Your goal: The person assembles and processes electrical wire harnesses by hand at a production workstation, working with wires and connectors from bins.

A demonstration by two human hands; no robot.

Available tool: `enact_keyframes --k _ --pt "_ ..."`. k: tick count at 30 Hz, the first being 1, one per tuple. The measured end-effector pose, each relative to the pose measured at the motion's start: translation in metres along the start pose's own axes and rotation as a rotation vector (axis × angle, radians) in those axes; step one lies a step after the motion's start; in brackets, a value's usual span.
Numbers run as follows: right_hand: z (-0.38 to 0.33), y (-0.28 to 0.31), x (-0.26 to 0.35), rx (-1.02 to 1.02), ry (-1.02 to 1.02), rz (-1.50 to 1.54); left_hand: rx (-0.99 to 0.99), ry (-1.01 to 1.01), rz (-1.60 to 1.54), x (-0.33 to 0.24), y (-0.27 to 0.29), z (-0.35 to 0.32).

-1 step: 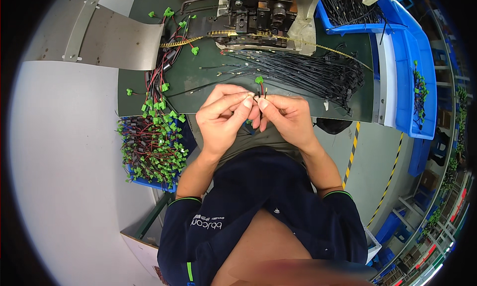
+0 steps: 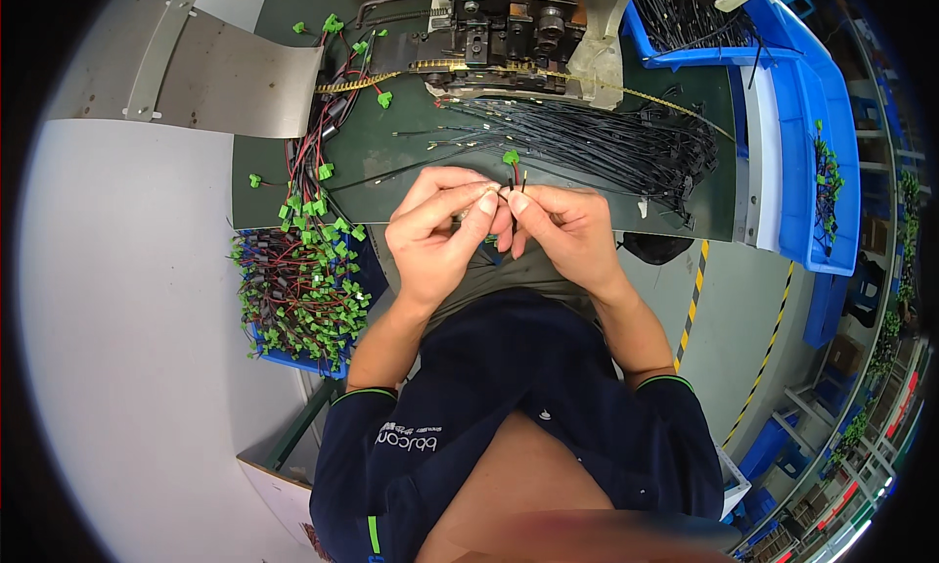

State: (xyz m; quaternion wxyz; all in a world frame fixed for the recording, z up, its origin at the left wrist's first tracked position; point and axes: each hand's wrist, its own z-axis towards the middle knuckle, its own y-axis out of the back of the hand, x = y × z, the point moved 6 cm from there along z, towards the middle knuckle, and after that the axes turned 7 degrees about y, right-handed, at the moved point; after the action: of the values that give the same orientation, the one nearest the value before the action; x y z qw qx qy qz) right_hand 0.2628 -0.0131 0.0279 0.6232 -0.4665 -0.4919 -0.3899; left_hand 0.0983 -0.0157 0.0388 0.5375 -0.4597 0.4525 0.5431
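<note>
Close together at the table's near edge, my left hand (image 2: 442, 228) and my right hand (image 2: 569, 226) meet thumb to thumb, each closed in a pinch. Thin black wires (image 2: 523, 183) with bare tips stick up from between the fingers of my right hand. A small green connector (image 2: 511, 158) on a red and black lead stands just beyond the fingertips. My left fingertips grip a wire end there, though the exact contact is hidden by the fingers. Past my hands, a spread bundle of black cables (image 2: 597, 137) lies on the dark green table (image 2: 377, 186).
At the back stands a metal machine (image 2: 499, 35) with a yellowish terminal strip (image 2: 665, 103) running through it. Leads with green connectors (image 2: 318, 206) hang over the left edge above a filled blue bin (image 2: 303, 360). Blue trays (image 2: 797, 103) stand at the right.
</note>
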Motion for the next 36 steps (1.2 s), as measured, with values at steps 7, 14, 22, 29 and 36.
enact_keyframes --k 7,14,22,29,36 --pt "0.023 0.015 0.000 -0.102 -0.048 0.072 -0.236 -0.387 1.220 -0.004 0.050 0.039" --pt "0.058 0.031 -0.003 -0.267 0.001 0.156 -0.270 -0.157 1.632 0.017 0.087 0.054" --pt "0.079 0.041 -0.020 -0.339 -0.038 0.222 -0.234 -0.141 1.620 0.027 0.094 0.055" --pt "0.083 0.044 -0.025 -0.299 -0.055 0.222 -0.226 -0.171 1.644 0.031 0.089 0.055" --pt "0.084 0.044 -0.025 -0.300 -0.061 0.228 -0.193 -0.179 1.596 0.031 0.088 0.060"
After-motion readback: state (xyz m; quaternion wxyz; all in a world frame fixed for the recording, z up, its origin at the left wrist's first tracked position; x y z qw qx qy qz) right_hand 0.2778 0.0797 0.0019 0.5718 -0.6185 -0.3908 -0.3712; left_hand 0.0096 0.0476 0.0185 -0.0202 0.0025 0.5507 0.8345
